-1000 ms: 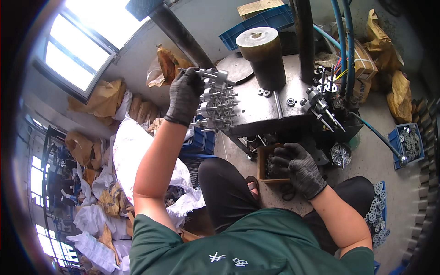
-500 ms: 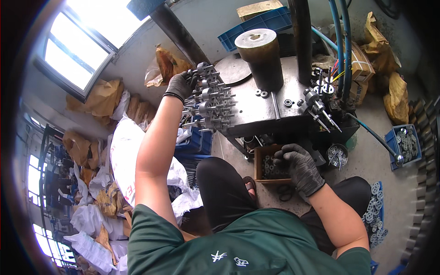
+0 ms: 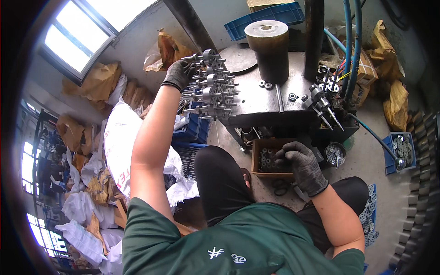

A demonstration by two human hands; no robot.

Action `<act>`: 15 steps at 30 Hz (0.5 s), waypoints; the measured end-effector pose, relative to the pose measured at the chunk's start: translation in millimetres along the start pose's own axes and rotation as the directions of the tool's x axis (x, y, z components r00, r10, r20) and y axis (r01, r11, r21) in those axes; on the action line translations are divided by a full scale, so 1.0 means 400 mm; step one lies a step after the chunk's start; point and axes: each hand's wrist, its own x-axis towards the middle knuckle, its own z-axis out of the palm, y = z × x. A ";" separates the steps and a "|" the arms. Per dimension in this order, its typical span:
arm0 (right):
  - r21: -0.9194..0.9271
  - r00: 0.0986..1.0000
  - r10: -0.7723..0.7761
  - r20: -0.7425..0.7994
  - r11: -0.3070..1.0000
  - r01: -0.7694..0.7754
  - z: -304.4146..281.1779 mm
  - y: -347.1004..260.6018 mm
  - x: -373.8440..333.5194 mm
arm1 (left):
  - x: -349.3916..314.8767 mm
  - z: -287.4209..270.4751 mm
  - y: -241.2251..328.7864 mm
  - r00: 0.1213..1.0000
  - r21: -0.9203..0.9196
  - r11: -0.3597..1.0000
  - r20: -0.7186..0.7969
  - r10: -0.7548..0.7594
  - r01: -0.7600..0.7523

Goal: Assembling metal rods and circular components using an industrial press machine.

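Observation:
My left hand (image 3: 180, 74), in a dark grey glove, is at the upper left end of a stack of metal shafts with round collars (image 3: 213, 94). Its fingers curl at a shaft end near the top of the stack; the fingertips are partly hidden. The stack lies at the left edge of a steel machine table (image 3: 250, 103). My right hand (image 3: 303, 168), gloved alike, hovers at the right side of an open brown box (image 3: 275, 174) containing small metal rings (image 3: 266, 158). Its fingers are bent inward, and whatever lies between them is too small to make out.
A thick metal cylinder (image 3: 268, 55) stands on the table near loose bearings (image 3: 292, 97) and a rod (image 3: 279, 98). Shaft assemblies (image 3: 323, 105) lie at its right. Blue hoses (image 3: 350, 50), a lever (image 3: 376, 140), a blue bin (image 3: 401, 153) and a white sack (image 3: 121, 142) surround the work area.
The whole view has shifted, with the table and stack higher in the picture. Against the stack, my left hand has drawn slightly left. My right hand keeps its bent pose beside the box.

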 end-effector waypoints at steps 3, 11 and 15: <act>-0.004 0.999 -0.038 0.016 0.999 0.038 0.007 0.000 -0.008 | -0.028 -0.027 0.006 0.989 0.037 0.995 -0.113 0.099 -0.095; -0.093 0.998 0.054 0.035 0.994 -0.051 0.048 -0.030 -0.045 | -0.067 0.005 -0.012 0.948 0.176 0.937 0.154 0.278 -0.303; -0.396 0.997 0.032 0.066 0.918 -0.003 0.033 -0.040 -0.040 | -0.012 -0.019 -0.005 0.939 0.207 0.924 0.196 0.282 -0.320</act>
